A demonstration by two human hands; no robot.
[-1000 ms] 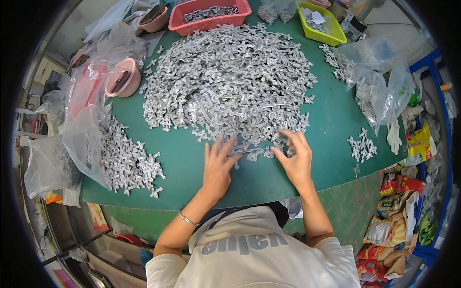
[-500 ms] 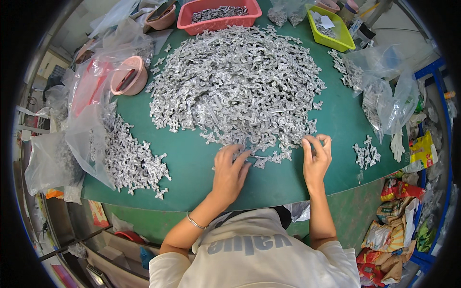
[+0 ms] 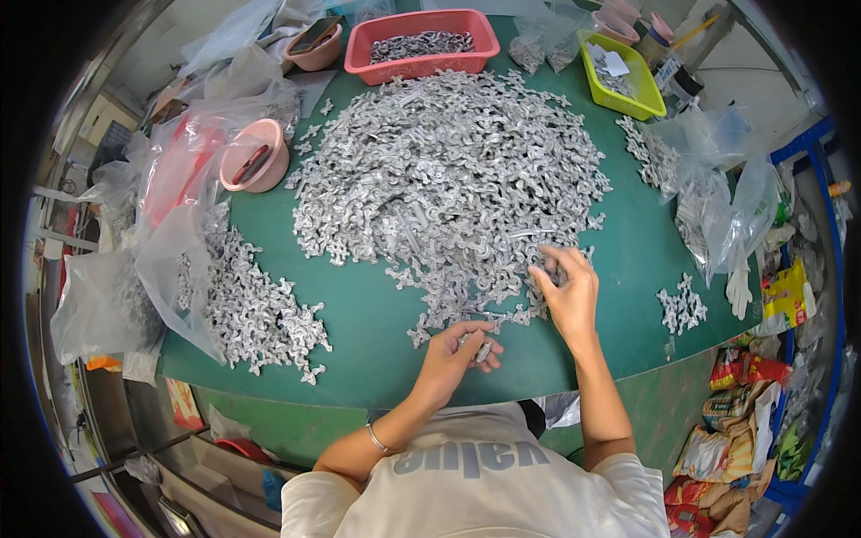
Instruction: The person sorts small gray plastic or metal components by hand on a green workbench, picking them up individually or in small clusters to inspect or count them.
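Note:
A large heap of small grey metal castings (image 3: 439, 170), branched and knobbly, covers the middle of the green table (image 3: 377, 359). My left hand (image 3: 446, 360) is cupped, palm partly up, near the front edge of the heap, with its fingers curled round a few metal castings (image 3: 480, 348). At the heap's front right side, my right hand (image 3: 571, 291) reaches over the castings. Its thumb and forefinger are apart, and I see nothing held between them.
A smaller pile of castings (image 3: 260, 314) spreads at left beside clear plastic bags (image 3: 99, 300). A few castings (image 3: 683, 307) lie at right, near a bag (image 3: 731, 215). A pink basket (image 3: 421, 67), a yellow-green basket (image 3: 628, 85) and a pink bowl (image 3: 256, 157) stand around the heap.
My left hand has drawn back toward me and turned up, now with castings in it. My right hand has moved left over the heap's edge, its pinch loosened. The view has shifted slightly.

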